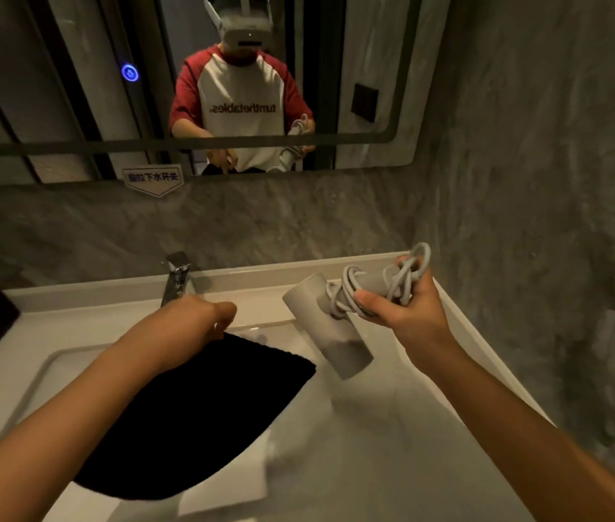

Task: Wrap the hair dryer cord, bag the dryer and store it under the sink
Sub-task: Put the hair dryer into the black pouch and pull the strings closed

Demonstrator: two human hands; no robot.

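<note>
Above the counter (pixel 392 427), the right hand (pixel 407 307) grips the cord-wrapped hair dryer (pixel 339 325); the left hand (pixel 204 314) pinches the black bag (pixel 200 416) (grasp partly hidden). Loose cord (pixel 407 273) loops could snag the bag's mouth.

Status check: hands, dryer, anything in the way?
Right hand grips hair dryer, cord wrapped. Left hand on black bag. Nothing blocking.

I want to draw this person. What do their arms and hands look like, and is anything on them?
Both arms are bare from elbow to fingers. The left hand and right hand wear no gloves, rings or watch. The mirror shows short red sleeves.
</note>
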